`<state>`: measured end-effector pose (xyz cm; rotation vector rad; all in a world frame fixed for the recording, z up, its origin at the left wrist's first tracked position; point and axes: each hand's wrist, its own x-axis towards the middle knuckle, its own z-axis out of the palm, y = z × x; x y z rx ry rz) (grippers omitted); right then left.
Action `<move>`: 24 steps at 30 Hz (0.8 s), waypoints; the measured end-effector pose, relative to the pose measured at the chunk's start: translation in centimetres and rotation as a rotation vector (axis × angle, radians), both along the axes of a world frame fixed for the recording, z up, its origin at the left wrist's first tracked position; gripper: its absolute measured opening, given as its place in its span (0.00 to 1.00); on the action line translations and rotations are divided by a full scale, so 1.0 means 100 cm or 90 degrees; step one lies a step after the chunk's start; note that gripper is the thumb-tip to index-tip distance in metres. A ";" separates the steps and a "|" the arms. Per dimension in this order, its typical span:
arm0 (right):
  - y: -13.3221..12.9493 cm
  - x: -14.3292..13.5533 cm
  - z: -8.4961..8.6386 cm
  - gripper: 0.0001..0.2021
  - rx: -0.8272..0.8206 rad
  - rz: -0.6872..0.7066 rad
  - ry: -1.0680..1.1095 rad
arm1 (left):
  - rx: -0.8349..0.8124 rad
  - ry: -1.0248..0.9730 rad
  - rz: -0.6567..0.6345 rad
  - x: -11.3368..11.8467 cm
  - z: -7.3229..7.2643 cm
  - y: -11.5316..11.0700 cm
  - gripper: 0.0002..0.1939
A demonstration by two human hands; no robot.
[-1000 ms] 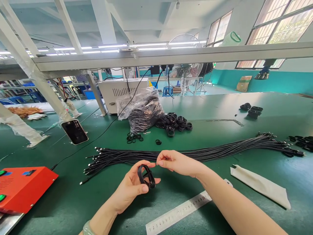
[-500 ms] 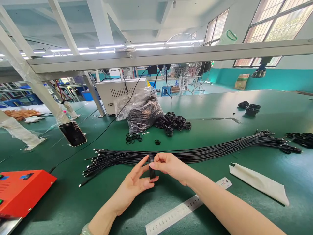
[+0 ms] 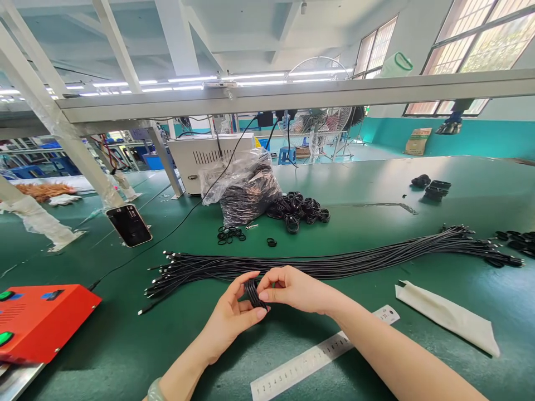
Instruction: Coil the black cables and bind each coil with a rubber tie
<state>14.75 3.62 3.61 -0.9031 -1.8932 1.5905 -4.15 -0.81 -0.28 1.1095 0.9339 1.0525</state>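
Observation:
A small coil of black cable (image 3: 253, 293) is held up between both hands, over the green table. My left hand (image 3: 234, 312) is wrapped round its left side, with the thumb below and the fingers above. My right hand (image 3: 288, 289) pinches the coil's right side between thumb and fingers. Just behind the hands lies a long bundle of straight black cables (image 3: 334, 266), its connector ends fanned out at the left. Under my right forearm a steel ruler (image 3: 305, 367) lies at a slant.
Coiled black cables (image 3: 295, 209) lie beside a plastic bag (image 3: 251, 195) at the back. Small black rings (image 3: 230, 235) are nearby. A red box (image 3: 50, 320) stands at left, a phone (image 3: 129, 225) leans by the frame post, and a pale sleeve (image 3: 447, 317) lies at right.
The coil has tilted and turned in the hands. My left fingers have closed further round it, and my right hand has shifted slightly. The whole view has moved a little.

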 end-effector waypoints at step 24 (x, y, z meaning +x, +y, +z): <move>-0.001 0.006 0.013 0.05 0.282 -0.028 -0.156 | 0.012 -0.095 -0.018 -0.006 0.006 -0.002 0.28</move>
